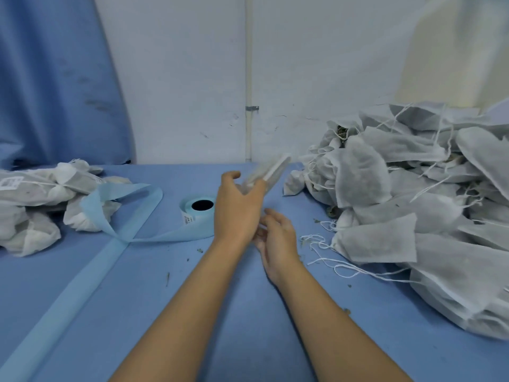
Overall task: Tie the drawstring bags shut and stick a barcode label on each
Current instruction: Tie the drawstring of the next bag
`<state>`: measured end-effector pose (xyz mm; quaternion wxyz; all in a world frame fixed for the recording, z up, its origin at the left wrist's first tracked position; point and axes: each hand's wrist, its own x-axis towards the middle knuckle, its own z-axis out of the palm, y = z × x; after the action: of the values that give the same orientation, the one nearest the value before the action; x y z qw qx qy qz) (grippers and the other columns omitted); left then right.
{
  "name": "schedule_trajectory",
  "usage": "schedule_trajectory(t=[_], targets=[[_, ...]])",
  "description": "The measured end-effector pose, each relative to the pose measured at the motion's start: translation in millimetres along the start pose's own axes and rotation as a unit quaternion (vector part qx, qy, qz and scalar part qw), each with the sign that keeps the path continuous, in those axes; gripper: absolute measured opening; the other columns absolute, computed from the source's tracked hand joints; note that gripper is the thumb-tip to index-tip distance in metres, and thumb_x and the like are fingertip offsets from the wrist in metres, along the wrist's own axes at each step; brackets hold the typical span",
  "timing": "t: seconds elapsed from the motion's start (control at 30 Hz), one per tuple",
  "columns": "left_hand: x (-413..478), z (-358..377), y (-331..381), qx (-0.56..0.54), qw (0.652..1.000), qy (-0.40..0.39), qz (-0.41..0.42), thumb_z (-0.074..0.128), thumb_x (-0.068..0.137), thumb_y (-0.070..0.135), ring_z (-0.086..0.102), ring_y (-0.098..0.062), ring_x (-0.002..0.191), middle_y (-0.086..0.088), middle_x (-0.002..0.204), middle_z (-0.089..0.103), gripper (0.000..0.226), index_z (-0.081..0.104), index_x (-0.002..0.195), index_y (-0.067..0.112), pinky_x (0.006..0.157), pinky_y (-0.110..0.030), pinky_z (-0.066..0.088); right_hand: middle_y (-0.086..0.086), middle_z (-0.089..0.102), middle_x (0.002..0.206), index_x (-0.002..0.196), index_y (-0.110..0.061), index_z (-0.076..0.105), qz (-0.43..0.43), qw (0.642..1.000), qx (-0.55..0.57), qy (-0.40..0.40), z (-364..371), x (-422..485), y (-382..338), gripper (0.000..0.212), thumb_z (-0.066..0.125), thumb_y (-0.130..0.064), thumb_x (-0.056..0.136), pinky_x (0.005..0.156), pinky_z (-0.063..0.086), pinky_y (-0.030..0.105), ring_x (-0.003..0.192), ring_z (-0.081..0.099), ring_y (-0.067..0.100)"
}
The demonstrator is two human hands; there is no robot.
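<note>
The left hand (pixel 238 208) is raised over the middle of the desk (pixel 192 299), its fingers (pixel 259 188) curved upward and its thumb spread apart. A small drawstring bag (pixel 268 172) lies against those fingertips and slants up and to the right of them. The bag is blurred, so whether the fingers grip it or only touch it cannot be told. The right hand (pixel 278 238) sits just below and right of the left. Its palm is turned inward and its fingers (pixel 271 216) are loosely spread, holding nothing, close to the left wrist. Just left of the left fingers stands the label roll (pixel 197 213). Its pale blue backing strip (pixel 129 199) loops away to the left and then runs down toward the near left edge of the desk. Farther left of the fingers is a small heap of bags (pixel 35 199), one of them bearing a white printed label (pixel 11 182). Right of both hands a large pile of bags (pixel 413 202) fills that side of the desk, with loose white strings (pixel 330 260) trailing out near the right fingers. Between the roll and this pile, and toward the near edge, the blue desk surface lies bare but for small crumbs. Beyond the fingers the desk ends at a white wall (pixel 316 64), with a blue curtain (pixel 55 78) at the far left.
</note>
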<state>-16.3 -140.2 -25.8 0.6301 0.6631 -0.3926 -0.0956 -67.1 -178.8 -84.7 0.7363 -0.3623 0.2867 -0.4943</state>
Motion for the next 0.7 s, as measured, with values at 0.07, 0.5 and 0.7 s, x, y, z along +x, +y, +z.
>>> schedule_trajectory(t=[0.07, 0.5, 0.7], targets=[[0, -12, -14, -0.030, 0.998, 0.018, -0.045, 0.054, 0.088, 0.036, 0.058, -0.008, 0.072, 0.007, 0.083, 0.056, 0.030, 0.051, 0.113, 0.019, 0.062, -0.021, 0.044, 0.009, 0.058, 0.107, 0.126, -0.010, 0.045, -0.095, 0.983, -0.152, 0.036, -1, -1, 4, 0.038, 0.054, -0.003, 0.090, 0.072, 0.049, 0.028, 0.079, 0.060, 0.018], [-8, -27, -29, -0.218, 0.958, 0.003, -0.187, 0.027, 0.099, 0.051, 0.054, -0.017, 0.037, -0.003, 0.063, 0.064, 0.058, 0.062, 0.077, 0.011, 0.036, -0.019, 0.032, -0.004, 0.056, 0.116, 0.102, -0.017, 0.063, -0.303, 0.857, -0.415, 0.039, -1, -13, 1, 0.017, 0.064, -0.023, 0.087, 0.084, 0.032, 0.019, 0.111, 0.044, 0.016], [-25, -19, -37, -0.169, 0.964, -0.074, -0.190, 0.039, 0.095, 0.016, 0.064, -0.021, 0.053, -0.011, 0.087, 0.069, 0.017, 0.056, 0.094, 0.013, 0.047, -0.027, 0.047, 0.008, 0.065, 0.081, 0.093, -0.007, 0.062, 0.004, 0.999, -0.015, -0.028, 6, -14, -7, 0.016, 0.053, -0.020, 0.090, 0.056, 0.048, 0.026, 0.066, 0.063, 0.016]])
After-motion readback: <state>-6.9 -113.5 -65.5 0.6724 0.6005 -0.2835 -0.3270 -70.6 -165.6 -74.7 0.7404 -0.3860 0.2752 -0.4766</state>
